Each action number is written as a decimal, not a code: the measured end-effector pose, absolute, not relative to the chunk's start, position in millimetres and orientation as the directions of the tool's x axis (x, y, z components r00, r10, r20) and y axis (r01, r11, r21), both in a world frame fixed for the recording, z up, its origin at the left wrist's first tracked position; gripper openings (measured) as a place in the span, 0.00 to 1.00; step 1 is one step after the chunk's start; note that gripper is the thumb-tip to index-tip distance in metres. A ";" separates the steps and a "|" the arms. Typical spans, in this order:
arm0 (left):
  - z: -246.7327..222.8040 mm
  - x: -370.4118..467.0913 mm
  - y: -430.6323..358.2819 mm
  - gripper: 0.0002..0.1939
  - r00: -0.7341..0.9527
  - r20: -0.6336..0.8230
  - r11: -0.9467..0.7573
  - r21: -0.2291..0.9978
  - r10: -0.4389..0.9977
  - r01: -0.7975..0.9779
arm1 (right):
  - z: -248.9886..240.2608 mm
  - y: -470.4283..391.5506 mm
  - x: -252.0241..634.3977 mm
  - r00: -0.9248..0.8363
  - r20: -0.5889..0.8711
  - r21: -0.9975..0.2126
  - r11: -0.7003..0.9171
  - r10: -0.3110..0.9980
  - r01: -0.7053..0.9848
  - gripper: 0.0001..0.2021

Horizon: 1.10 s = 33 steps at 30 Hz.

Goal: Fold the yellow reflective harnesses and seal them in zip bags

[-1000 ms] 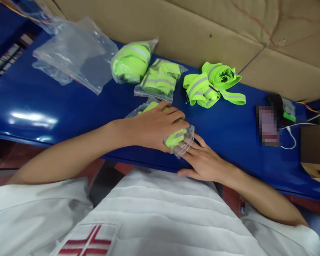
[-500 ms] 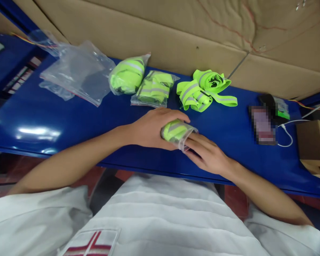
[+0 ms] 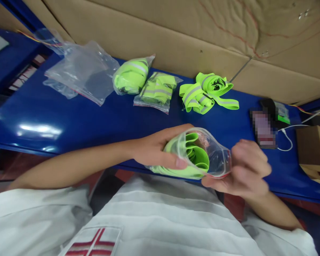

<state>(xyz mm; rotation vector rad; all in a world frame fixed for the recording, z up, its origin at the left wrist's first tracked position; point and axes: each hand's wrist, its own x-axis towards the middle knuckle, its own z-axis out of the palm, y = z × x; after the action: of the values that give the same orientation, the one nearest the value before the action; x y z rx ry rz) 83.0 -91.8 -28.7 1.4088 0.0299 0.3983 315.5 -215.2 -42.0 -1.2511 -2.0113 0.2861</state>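
Note:
My left hand [image 3: 156, 149] grips a clear zip bag [image 3: 197, 154] stuffed with folded neon-green reflective bands, its open mouth turned toward me. My right hand [image 3: 245, 169], blurred by motion, pinches the bag's rim on the right side. Both hands hold the bag just above the near edge of the blue table [image 3: 69, 113]. Two filled bags [image 3: 132, 75] [image 3: 156, 90] lie at the back of the table. A loose pile of green bands [image 3: 205, 93] sits to their right.
Empty clear bags [image 3: 80, 71] lie at the back left. A phone [image 3: 264, 128] with a white cable sits on the right, beside a small cardboard box [image 3: 313, 149]. A cardboard wall [image 3: 176, 35] runs behind the table.
The bag was pressed on the table under my left hand. Both hands have lifted it off toward me and turned its open mouth up; my right hand moved from beneath it to its rim.

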 end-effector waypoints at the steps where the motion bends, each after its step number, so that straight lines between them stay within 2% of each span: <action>1: -28.5 82.7 -90.0 0.29 0.945 0.203 0.151 0.957 0.258 -0.246 | -40.4 -212.1 316.2 -0.210 0.459 -0.576 0.469 0.863 0.669 0.19; 3: -30.5 83.3 -85.4 0.31 0.941 0.197 0.152 0.958 0.274 -0.244 | -37.8 -206.0 314.8 -0.125 0.431 -0.654 0.404 0.894 0.640 0.20; 5: -34.3 84.6 -80.8 0.36 0.922 0.166 0.110 0.970 0.350 -0.217 | -36.6 -202.3 312.5 -0.044 0.409 -0.718 0.351 0.912 0.602 0.20; 9: -36.6 86.0 -78.3 0.47 0.865 0.109 0.026 0.990 0.490 -0.140 | -38.3 -203.5 314.2 0.044 0.460 -0.786 0.384 0.887 0.485 0.16; 12: -32.1 86.9 -83.1 0.38 0.829 0.058 -0.013 0.998 0.557 -0.060 | -41.3 -206.1 320.0 -0.031 0.476 -0.802 0.448 0.879 0.394 0.16; 14: -30.5 88.3 -85.4 0.29 0.838 0.001 0.048 0.998 0.545 -0.032 | -43.2 -205.7 323.3 -0.064 0.464 -0.826 0.458 0.883 0.328 0.16; 16: -32.1 90.2 -84.7 0.24 0.856 -0.066 0.177 0.984 0.512 -0.030 | -45.0 -203.6 325.0 -0.019 0.436 -0.855 0.421 0.900 0.303 0.14; 20: -39.2 93.7 -77.5 0.22 0.827 -0.205 0.345 0.939 0.523 0.015 | -50.2 -198.0 323.0 0.125 0.388 -0.870 0.319 0.913 0.377 0.17; 22: -40.9 94.8 -74.8 0.21 0.818 -0.203 0.321 0.947 0.539 0.023 | -53.1 -196.0 320.2 0.139 0.372 -0.883 0.304 0.918 0.358 0.12; 24: -40.6 95.6 -73.9 0.20 0.808 -0.170 0.226 0.973 0.565 0.046 | -55.5 -194.6 317.8 0.128 0.339 -0.911 0.292 0.932 0.290 0.06; 27: -39.7 96.1 -74.9 0.20 0.801 -0.149 0.115 0.988 0.580 0.101 | -57.5 -193.9 316.2 0.100 0.320 -0.930 0.292 0.942 0.221 0.12; 33: -42.6 94.6 -76.1 0.14 0.835 -0.123 0.151 0.987 0.537 0.049 | -62.2 -195.3 314.1 0.077 0.325 -0.929 0.303 0.943 0.213 0.11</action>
<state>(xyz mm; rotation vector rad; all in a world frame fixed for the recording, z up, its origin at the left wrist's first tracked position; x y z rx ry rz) 94.6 -76.1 -42.6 1.3900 0.5137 0.3730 314.1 -195.3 -62.2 -1.1554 -1.4030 0.7884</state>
